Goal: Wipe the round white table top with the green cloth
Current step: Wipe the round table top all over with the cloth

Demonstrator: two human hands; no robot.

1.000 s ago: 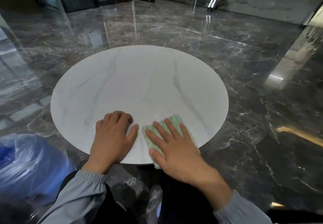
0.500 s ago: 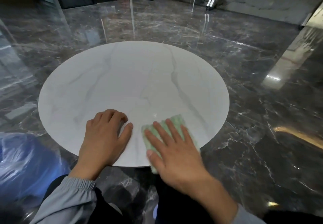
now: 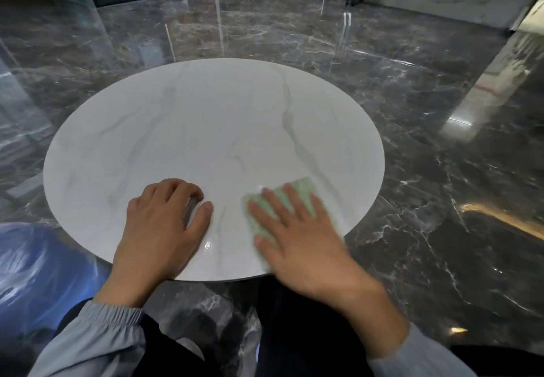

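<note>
The round white table top [image 3: 206,129], marbled with grey veins, fills the middle of the head view. A folded green cloth [image 3: 303,189] lies flat near its front right edge. My right hand [image 3: 300,241] presses down on the cloth with fingers spread, covering most of it. Only the cloth's far corner and left edge show. My left hand [image 3: 163,226] rests on the table's front edge to the left of the cloth, fingers curled under, holding nothing. A small wet glint shows between the two hands.
Glossy dark marble floor [image 3: 441,200] surrounds the table on all sides. A blue plastic-wrapped object [image 3: 38,270] sits low at the left, beside my knee. Dark panels and a wall stand far behind the table.
My right hand has slid the green cloth a little to the right along the front edge. The left hand stays planted. The view has shifted slightly.
</note>
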